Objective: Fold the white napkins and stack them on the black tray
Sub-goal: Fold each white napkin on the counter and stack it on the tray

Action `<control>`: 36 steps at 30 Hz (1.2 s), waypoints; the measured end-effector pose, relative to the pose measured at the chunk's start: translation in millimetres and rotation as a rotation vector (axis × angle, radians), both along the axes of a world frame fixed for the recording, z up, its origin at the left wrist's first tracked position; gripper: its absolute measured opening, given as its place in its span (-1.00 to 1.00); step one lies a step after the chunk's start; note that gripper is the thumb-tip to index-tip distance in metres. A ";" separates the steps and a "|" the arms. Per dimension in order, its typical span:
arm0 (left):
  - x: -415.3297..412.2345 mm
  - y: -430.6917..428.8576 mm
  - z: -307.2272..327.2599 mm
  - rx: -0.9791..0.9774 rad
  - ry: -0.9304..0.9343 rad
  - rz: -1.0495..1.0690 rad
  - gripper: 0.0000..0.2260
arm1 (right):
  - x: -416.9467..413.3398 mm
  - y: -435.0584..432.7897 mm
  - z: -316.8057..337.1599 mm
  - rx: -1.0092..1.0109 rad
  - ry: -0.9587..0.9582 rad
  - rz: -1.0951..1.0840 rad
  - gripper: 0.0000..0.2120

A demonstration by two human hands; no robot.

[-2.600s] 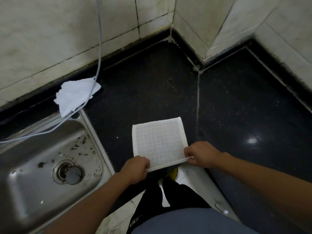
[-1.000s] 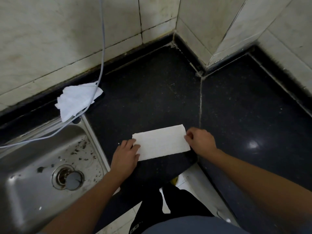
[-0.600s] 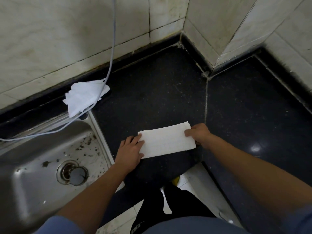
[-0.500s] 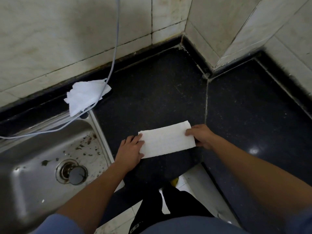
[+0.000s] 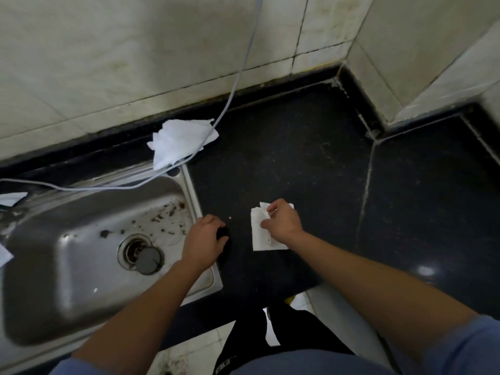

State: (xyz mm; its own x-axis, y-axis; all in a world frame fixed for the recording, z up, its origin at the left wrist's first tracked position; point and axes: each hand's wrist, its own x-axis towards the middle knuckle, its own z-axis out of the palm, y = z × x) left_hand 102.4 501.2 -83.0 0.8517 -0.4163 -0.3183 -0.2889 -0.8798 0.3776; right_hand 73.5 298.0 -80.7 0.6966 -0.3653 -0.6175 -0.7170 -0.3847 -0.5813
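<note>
A white napkin (image 5: 260, 239), folded to a small upright rectangle, lies on the black counter (image 5: 297, 158) in front of me. My right hand (image 5: 281, 223) rests on it, with thumb and fingers pinching its loose upper edge. My left hand (image 5: 203, 239) is off the napkin, lying on the counter beside the sink rim with fingers loosely curled and nothing in them. A pile of white napkins (image 5: 178, 142) sits at the back by the wall, above the sink corner. I cannot make out a black tray against the dark counter.
A steel sink (image 5: 81, 239) with debris and a drain plug (image 5: 147, 259) fills the left side. A grey cable (image 5: 232, 90) hangs down the tiled wall across the napkin pile and sink. White paper scraps (image 5: 10, 198) lie at the far left. Tiled walls close the back and right.
The long napkin strip has been folded over into a smaller rectangle. My left hand let go and moved left to the sink edge, while my right hand shifted onto the napkin. The view swung left.
</note>
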 end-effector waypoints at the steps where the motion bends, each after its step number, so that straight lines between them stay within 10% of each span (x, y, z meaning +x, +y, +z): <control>1: -1.8 4.2 -0.2 -0.002 0.010 0.007 -0.69 | 0.7 6.9 -3.2 -0.025 -0.001 0.037 -0.70; 8: -8.3 16.9 -2.0 0.011 0.026 0.035 -0.69 | -5.5 23.8 -12.8 -0.085 -0.044 0.322 -0.52; 14: -8.5 -22.4 3.9 -0.061 -0.106 -0.189 -0.75 | -19.8 -31.4 -3.5 -0.289 -0.272 0.302 -0.79; 22: -9.0 -59.0 -9.3 0.264 0.028 -0.444 -0.47 | -23.1 -51.6 -9.3 -0.529 -0.079 0.811 -0.50; 27: -13.7 -47.4 -16.6 0.281 0.067 -0.463 -0.35 | -75.0 -50.1 -21.0 -0.599 -0.364 0.901 -0.87; 36: -15.1 -44.6 -18.6 0.266 0.062 -0.454 -0.36 | -98.6 -67.3 -38.5 -0.484 -0.474 0.836 -0.88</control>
